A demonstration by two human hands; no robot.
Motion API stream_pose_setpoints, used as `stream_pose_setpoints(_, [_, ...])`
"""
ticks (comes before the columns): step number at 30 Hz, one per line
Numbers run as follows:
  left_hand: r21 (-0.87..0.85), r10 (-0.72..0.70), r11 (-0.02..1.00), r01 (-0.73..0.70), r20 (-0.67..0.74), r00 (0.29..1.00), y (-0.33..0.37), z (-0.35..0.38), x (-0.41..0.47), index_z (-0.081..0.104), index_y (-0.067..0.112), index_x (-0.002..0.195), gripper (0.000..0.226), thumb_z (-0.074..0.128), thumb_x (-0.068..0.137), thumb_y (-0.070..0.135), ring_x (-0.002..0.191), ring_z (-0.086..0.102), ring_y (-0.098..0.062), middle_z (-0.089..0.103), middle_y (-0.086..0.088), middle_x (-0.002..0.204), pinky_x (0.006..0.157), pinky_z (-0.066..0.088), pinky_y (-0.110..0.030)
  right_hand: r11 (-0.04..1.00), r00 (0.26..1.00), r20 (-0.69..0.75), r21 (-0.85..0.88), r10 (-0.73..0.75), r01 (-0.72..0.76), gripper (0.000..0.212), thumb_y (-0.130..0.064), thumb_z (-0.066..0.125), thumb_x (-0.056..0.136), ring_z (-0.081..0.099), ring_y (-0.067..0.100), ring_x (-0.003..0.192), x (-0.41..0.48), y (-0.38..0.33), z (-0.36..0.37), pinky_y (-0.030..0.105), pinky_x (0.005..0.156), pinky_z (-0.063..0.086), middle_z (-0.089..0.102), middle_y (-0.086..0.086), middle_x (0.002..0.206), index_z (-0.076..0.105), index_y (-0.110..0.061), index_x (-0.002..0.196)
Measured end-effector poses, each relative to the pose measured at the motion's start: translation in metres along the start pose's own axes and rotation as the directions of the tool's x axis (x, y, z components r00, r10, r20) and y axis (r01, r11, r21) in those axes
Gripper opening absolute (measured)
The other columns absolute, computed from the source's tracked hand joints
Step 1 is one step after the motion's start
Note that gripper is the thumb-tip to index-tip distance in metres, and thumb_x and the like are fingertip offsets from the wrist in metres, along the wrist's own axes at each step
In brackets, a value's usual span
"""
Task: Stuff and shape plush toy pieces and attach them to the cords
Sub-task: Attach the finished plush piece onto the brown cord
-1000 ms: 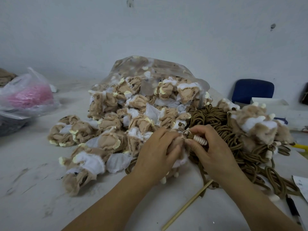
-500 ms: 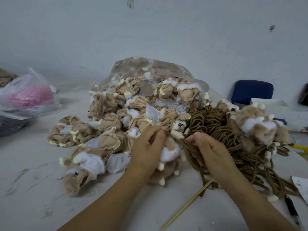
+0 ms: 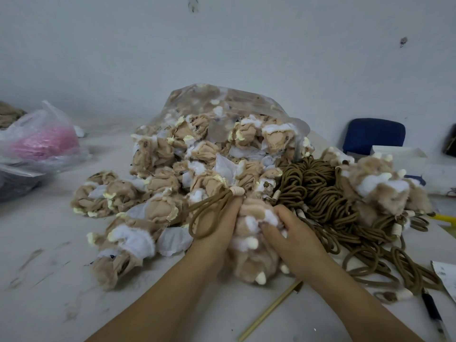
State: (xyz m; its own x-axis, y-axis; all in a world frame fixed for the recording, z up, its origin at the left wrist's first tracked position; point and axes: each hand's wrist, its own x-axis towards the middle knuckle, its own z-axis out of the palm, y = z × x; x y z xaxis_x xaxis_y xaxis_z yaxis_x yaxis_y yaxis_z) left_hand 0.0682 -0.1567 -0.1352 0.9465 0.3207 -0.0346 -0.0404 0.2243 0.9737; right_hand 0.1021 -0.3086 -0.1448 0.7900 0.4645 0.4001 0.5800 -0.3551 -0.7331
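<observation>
Gripping a tan plush piece (image 3: 249, 262) just above the surface (image 3: 49, 280), your left hand (image 3: 217, 230) clamped a looped cord (image 3: 209, 213) against it while your right hand (image 3: 293, 235) pinched its white patch. The step appeared to be attachment. The next move probably called for seating the cord's beaded end (image 3: 237, 191) in the piece.

Nothing legible anywhere in view right now: not a label, brand, number or sign to call out. The sheet of paper (image 3: 446, 277) at the lower right edge carries a few dark specks, but they are too small and blurred to read as writing. The clear plastic bag (image 3: 249, 99) at the centre and the thin bag (image 3: 37, 129) at the left edge show no print that can be made out.
</observation>
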Motion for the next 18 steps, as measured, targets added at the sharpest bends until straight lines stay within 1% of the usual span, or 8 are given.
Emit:
stream_pose_setpoints(3, [0.018, 0.083, 0.996, -0.086, 0.117, 0.990, -0.001, -0.007, 0.001, 0.078, 0.031, 0.087, 0.018, 0.061, 0.088, 0.037, 0.089, 0.074, -0.013, 0.078, 0.000, 0.094, 0.074, 0.056, -0.028, 0.999, 0.999, -0.024, -0.010, 0.031, -0.031, 0.023, -0.026, 0.054, 0.094, 0.050, -0.006, 0.063, 0.001, 0.004, -0.002, 0.009, 0.053, 0.037, 0.058, -0.022, 0.073, 0.047, -0.039, 0.077])
stream_pose_setpoints(6, [0.000, 0.059, 0.998, -0.060, 0.166, 0.984, 0.001, -0.012, 0.005, 0.075, 0.016, 0.098, 0.023, 0.069, 0.086, 0.034, 0.095, 0.073, -0.023, 0.076, -0.008, 0.100, 0.079, 0.058, -0.034, 0.998, 0.997, -0.045, -0.005, 0.055, -0.056, 0.015, -0.033, 0.054, 0.095, 0.052, -0.008, 0.069, 0.002, 0.004, -0.006, 0.008, 0.055, 0.037, 0.059, -0.025, 0.079, 0.049, -0.038, 0.081])
stream_pose_setpoints(8, [-0.059, 0.062, 0.997, -0.054, 0.146, 0.987, 0.003, -0.011, 0.005, 0.073, 0.009, 0.101, 0.028, 0.072, 0.086, 0.033, 0.095, 0.073, -0.025, 0.076, -0.010, 0.101, 0.080, 0.058, -0.034, 0.998, 0.997, -0.057, 0.011, 0.060, -0.060, 0.010, -0.036, 0.055, 0.092, 0.053, -0.012, 0.076, 0.002, 0.003, -0.008, 0.006, 0.058, 0.037, 0.059, -0.031, 0.083, 0.050, -0.040, 0.085])
stream_pose_setpoints(11, [-0.257, 0.029, 0.966, 0.007, 0.138, 0.990, 0.007, -0.013, 0.007, 0.072, 0.009, 0.095, 0.033, 0.069, 0.078, 0.037, 0.092, 0.070, -0.025, 0.074, -0.012, 0.098, 0.082, 0.057, -0.038, 0.997, 0.997, -0.041, 0.020, 0.069, -0.068, 0.007, -0.034, 0.056, 0.092, 0.054, -0.009, 0.078, 0.004, 0.003, -0.012, 0.009, 0.058, 0.038, 0.060, -0.024, 0.084, 0.050, -0.037, 0.089])
stream_pose_setpoints(12, [-0.297, 0.022, 0.955, 0.020, 0.138, 0.990, 0.007, -0.015, 0.009, 0.072, 0.010, 0.092, 0.031, 0.069, 0.077, 0.038, 0.091, 0.069, -0.024, 0.073, -0.011, 0.096, 0.087, 0.054, -0.041, 0.997, 0.997, -0.025, 0.023, 0.070, -0.070, 0.006, -0.034, 0.056, 0.092, 0.055, -0.007, 0.079, 0.004, 0.002, -0.014, 0.010, 0.058, 0.038, 0.060, -0.021, 0.084, 0.051, -0.036, 0.091])
stream_pose_setpoints(14, [-0.352, -0.004, 0.935, 0.051, 0.131, 0.991, 0.007, -0.017, 0.010, 0.074, 0.014, 0.081, 0.024, 0.069, 0.077, 0.037, 0.087, 0.069, -0.022, 0.073, -0.008, 0.089, 0.090, 0.053, -0.039, 0.996, 0.998, -0.003, 0.057, 0.064, -0.064, 0.005, -0.036, 0.056, 0.093, 0.056, -0.005, 0.079, 0.003, 0.002, -0.016, 0.010, 0.058, 0.041, 0.060, -0.019, 0.086, 0.052, -0.035, 0.093])
stream_pose_setpoints(16, [-0.363, -0.015, 0.930, 0.066, 0.142, 0.990, 0.008, -0.017, 0.010, 0.076, 0.017, 0.072, 0.020, 0.070, 0.077, 0.036, 0.082, 0.069, -0.018, 0.073, -0.005, 0.084, 0.083, 0.054, -0.034, 0.993, 0.998, 0.001, 0.105, 0.062, -0.062, 0.004, -0.037, 0.057, 0.092, 0.057, -0.004, 0.080, 0.003, 0.002, -0.018, 0.008, 0.061, 0.042, 0.061, -0.019, 0.089, 0.054, -0.035, 0.093])
stream_pose_setpoints(18, [-0.349, 0.002, 0.935, 0.053, 0.157, 0.988, 0.009, -0.016, 0.010, 0.076, 0.019, 0.067, 0.021, 0.069, 0.076, 0.037, 0.078, 0.068, -0.015, 0.072, -0.002, 0.081, 0.075, 0.055, -0.028, 0.988, 0.997, 0.005, 0.139, 0.072, -0.072, 0.003, -0.037, 0.057, 0.091, 0.058, -0.001, 0.081, 0.003, 0.004, -0.019, 0.012, 0.063, 0.045, 0.062, -0.018, 0.089, 0.054, -0.036, 0.092])
